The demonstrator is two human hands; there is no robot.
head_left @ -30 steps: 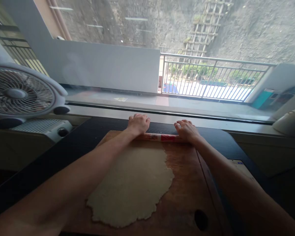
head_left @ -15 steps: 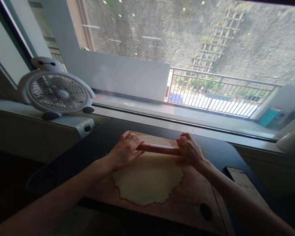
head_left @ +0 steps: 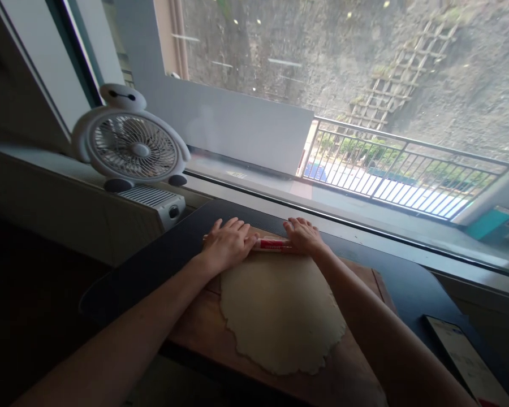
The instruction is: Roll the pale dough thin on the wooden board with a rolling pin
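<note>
A rolling pin (head_left: 274, 245) with a red and white label lies across the far edge of a thin sheet of dough (head_left: 280, 311). My left hand (head_left: 230, 243) holds the pin's left part, the thumb along it and the fingers reaching over it. On the other end, my right hand (head_left: 304, 233) is closed over the pin, hiding most of that part. The pale dough is broad and roughly round, with a ragged near edge. Beneath it lies a brown wooden board (head_left: 199, 322).
The board rests on a dark table (head_left: 152, 257) against a large window. A phone (head_left: 462, 353) lies at the table's right side. Left, a white character-shaped fan (head_left: 139, 150) stands by the window above a vented white box (head_left: 173, 211). Outside runs a metal railing (head_left: 390, 169).
Both hands have rolled the pin away from me to the dough's far edge, and their fingers are now straighter. The label has turned to show red. My view has shifted left.
</note>
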